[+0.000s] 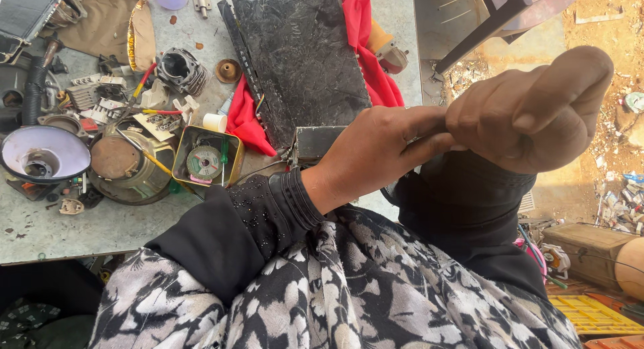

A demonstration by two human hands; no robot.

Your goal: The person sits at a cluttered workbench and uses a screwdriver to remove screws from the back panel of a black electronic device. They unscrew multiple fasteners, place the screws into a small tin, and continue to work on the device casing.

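My left hand [382, 154] reaches across from a black beaded sleeve [268, 211]. Its fingertips are pinched together at the wrist of my right hand [537, 107], where the black right cuff [469, 188] begins. My right hand is raised close to the camera with its fingers curled into a loose fist and nothing visible inside it. Both hands hover off the table's right edge, above my floral-patterned clothing [349, 288]. A small grey metal box [315, 142] lies on the table just behind my left hand.
The grey table [100, 228] carries a large black metal panel [295, 54] on a red cloth [355, 27], an open tin with a solder spool [204, 158], a speaker [124, 164], a pale funnel-shaped shade [43, 154] and several small parts. A wooden box [587, 245] and a yellow crate [590, 315] sit on the ground at right.
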